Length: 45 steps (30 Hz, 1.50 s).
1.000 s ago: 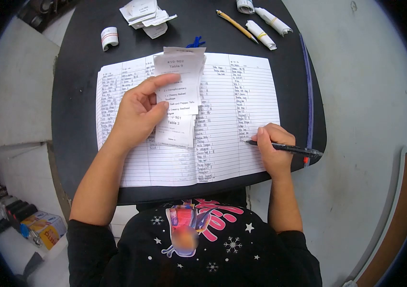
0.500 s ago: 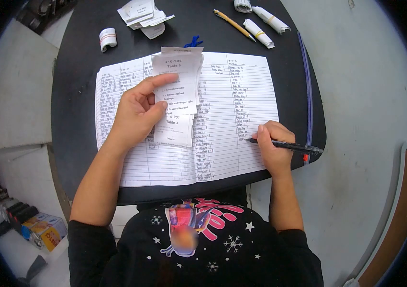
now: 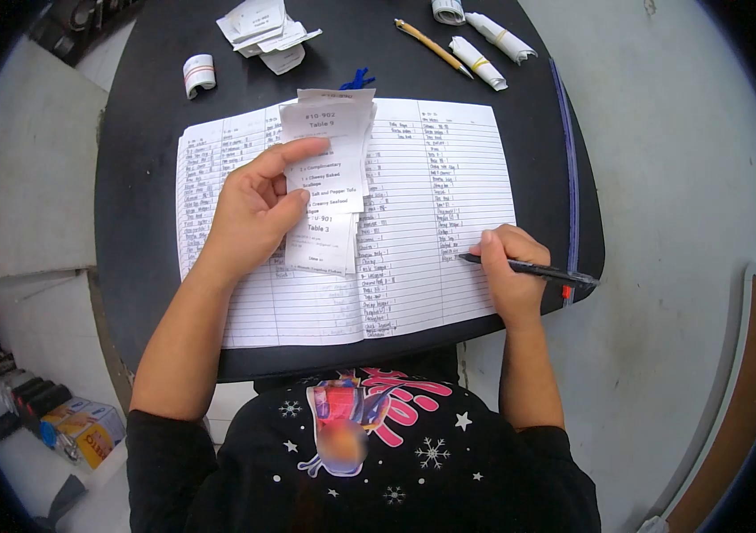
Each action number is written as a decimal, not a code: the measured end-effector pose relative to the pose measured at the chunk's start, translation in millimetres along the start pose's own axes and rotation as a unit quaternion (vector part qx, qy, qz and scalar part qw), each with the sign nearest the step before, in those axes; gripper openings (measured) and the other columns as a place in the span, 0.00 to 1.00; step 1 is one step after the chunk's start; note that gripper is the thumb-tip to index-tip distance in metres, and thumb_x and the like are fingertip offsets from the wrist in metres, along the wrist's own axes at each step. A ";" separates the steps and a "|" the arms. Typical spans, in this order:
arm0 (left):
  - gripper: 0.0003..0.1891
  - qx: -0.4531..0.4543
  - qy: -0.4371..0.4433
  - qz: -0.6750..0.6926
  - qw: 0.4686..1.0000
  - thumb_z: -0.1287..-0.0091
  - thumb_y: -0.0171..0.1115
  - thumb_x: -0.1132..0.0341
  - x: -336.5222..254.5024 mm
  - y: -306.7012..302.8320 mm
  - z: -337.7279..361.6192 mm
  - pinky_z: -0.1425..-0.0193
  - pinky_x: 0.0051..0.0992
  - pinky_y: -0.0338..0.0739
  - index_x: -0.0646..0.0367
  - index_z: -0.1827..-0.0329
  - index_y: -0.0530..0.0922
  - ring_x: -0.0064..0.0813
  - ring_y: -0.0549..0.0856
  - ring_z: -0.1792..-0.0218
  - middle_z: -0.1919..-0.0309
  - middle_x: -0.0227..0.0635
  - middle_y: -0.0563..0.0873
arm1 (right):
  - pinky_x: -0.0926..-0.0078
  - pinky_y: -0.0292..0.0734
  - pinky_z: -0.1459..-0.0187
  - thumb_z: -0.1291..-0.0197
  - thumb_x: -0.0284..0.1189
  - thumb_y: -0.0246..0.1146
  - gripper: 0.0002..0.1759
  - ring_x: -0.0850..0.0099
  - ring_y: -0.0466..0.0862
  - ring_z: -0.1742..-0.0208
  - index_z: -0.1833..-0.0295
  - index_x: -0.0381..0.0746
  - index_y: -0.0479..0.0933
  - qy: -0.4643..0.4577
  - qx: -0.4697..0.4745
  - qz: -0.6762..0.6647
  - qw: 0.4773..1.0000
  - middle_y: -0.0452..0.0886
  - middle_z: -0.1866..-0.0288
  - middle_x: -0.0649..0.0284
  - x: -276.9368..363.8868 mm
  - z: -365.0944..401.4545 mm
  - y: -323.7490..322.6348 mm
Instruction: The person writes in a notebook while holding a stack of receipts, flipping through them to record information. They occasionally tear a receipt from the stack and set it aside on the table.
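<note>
An open lined notebook (image 3: 413, 293) with columns of handwriting lies on the black table. My left hand (image 3: 262, 204) is closed on a small stack of printed receipts (image 3: 333, 164), held over the notebook's middle; the top one reads "Table 9", a lower one "Table 3". Thumb and index finger pinch the stack and cover part of its print. On the right page rests my right hand (image 3: 513, 271), fingers wrapped round a black pen (image 3: 548, 271). The pen's tip is at the lower end of a written column.
Behind the notebook are a pile of receipts (image 3: 262, 31), a rolled paper (image 3: 200, 75), a tan pen (image 3: 434, 48) and several banded paper rolls (image 3: 480, 64). A blue ribbon (image 3: 358, 80) sticks out at the notebook's top. A purple zipper strip (image 3: 566, 169) runs along the table's right edge.
The pen tip has shifted very slightly and a little more writing shows at the column's lower end. My left hand and the receipts have stayed in place.
</note>
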<state>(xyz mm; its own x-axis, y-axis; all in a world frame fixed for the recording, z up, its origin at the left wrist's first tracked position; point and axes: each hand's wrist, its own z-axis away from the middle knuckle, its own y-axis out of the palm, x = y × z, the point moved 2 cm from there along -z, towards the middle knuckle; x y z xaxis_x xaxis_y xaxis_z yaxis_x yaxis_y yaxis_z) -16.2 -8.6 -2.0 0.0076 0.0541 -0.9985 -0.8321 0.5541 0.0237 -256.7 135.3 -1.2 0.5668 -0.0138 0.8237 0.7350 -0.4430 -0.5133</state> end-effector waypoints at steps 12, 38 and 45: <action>0.25 0.007 -0.014 -0.022 1.000 0.43 0.50 0.85 -0.8 -2.1 -0.1 0.54 0.17 0.78 0.64 0.40 0.74 0.19 0.82 0.59 0.50 0.40 0.81 | 0.76 0.63 0.74 0.42 0.21 0.57 0.12 0.75 0.70 0.78 0.78 0.30 0.76 0.002 -0.001 0.006 1.000 0.73 0.83 0.62 -0.1 2.2 -2.2; 0.24 0.032 0.012 0.043 0.999 0.40 0.49 0.84 -0.8 -6.2 -0.6 0.46 0.22 0.77 0.63 0.39 0.73 0.23 0.82 0.51 0.46 0.41 0.80 | 0.83 0.59 0.83 0.38 0.24 0.55 0.17 0.81 0.67 0.84 0.81 0.30 0.72 0.094 -0.026 -0.161 0.982 0.72 0.81 0.63 -16.0 8.6 -4.2; 0.24 0.031 0.029 0.038 0.998 0.40 0.50 0.83 -1.9 -7.7 -0.1 0.46 0.22 0.77 0.62 0.39 0.73 0.24 0.83 0.51 0.45 0.42 0.80 | 0.83 0.60 0.83 0.35 0.26 0.54 0.17 0.81 0.68 0.84 0.78 0.31 0.72 0.079 -0.032 -0.226 0.970 0.73 0.79 0.63 -18.7 8.6 -3.3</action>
<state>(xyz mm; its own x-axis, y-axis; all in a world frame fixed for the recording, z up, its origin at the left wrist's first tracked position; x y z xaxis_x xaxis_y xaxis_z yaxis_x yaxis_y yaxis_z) -9.8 -13.0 -0.4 -0.0873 0.0507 -0.9949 -0.7935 0.6003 0.1003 -266.5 144.8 -17.0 0.1242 0.0604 0.9904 0.8679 -0.4904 -0.0790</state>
